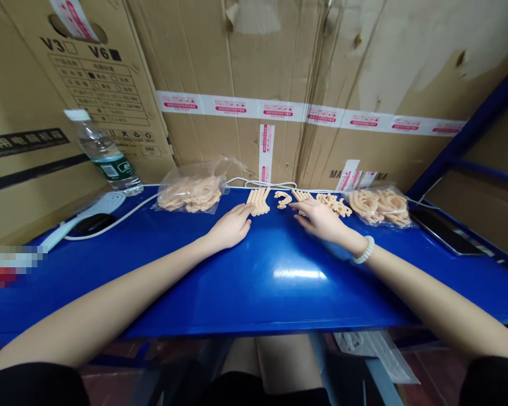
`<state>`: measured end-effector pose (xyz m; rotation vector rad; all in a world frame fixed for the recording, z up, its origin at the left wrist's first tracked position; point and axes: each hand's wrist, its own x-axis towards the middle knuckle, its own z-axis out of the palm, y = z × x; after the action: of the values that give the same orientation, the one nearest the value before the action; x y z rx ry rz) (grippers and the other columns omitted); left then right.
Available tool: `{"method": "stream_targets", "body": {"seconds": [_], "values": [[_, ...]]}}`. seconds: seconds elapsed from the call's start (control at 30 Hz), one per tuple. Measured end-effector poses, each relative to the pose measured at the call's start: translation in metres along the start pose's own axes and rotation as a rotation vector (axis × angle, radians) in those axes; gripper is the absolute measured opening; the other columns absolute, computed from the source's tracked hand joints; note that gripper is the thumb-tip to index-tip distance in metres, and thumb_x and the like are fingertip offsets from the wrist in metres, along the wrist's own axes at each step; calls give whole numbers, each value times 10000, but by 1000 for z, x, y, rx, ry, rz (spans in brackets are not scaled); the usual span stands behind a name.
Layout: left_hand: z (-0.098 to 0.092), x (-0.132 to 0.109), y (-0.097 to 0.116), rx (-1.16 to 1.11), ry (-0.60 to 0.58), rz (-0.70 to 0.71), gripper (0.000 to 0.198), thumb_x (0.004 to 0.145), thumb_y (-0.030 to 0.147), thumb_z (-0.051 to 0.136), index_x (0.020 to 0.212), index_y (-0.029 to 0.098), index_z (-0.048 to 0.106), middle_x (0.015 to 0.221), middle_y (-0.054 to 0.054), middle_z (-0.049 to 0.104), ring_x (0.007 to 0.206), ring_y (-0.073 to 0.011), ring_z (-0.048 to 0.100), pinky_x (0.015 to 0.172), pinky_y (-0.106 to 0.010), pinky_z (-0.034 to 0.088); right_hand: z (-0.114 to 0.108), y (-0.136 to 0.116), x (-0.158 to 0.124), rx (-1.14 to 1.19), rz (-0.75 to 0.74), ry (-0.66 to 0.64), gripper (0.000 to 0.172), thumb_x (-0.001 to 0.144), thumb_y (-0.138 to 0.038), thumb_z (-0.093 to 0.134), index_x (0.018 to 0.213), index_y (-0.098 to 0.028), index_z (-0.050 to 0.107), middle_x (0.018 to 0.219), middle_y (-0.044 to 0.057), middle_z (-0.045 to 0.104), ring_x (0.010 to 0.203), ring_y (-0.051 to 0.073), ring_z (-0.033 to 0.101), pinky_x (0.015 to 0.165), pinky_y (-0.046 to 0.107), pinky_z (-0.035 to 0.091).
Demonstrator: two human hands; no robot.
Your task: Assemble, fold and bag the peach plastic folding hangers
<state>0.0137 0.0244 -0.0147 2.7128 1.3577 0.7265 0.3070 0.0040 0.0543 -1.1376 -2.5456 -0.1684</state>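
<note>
My left hand [232, 226] rests on the blue table, its fingertips at a row of beige curved pieces [260, 201]; whether it grips one is hidden. My right hand [319, 219], with fingers spread, lies over a second row of beige pieces [301, 195] and partly covers them. Between the hands sit a few loose curved pieces [283, 199]. Just beyond my right hand is a loose pile of similar pieces [336, 204]. Clear bags of beige pieces lie on both sides, one at the left [190, 193] and one at the right [381, 206].
On the left of the blue table [254, 304] stand a water bottle [110, 158], a pale brush-like object [95, 208] and a dark mouse-like object [95, 224]. A white cable runs along the back. A phone [446, 231] lies at the right; cardboard [237, 67] walls the back.
</note>
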Motion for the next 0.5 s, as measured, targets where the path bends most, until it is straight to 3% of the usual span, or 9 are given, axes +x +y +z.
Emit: {"method": "stream_targets", "body": {"seconds": [0.13,0.27,0.5], "values": [[1,1,1,18,4,-18,472,966,239,384,1399,104,517,1460,-169,580,1414,-306,494,1207,-525,376,-3,15,32,-26,131,-88,286,965,-156,554,1217,-121,684,1084,158,745,990,280,702,901,374,515],[-4,0,6,14,26,-45,443,957,207,390,1358,92,538,1416,-188,604,1360,-301,540,1179,-492,414,-2,22,57,22,161,-157,311,955,-201,616,1249,-131,690,924,111,780,826,237,728,781,300,507],[-7,0,9,41,54,-64,377,869,102,450,1206,151,613,1270,-144,660,1183,-299,606,1050,-486,504,-2,22,75,180,212,-287,261,937,-175,625,1171,-139,737,731,38,762,537,147,674,569,219,477]]}}
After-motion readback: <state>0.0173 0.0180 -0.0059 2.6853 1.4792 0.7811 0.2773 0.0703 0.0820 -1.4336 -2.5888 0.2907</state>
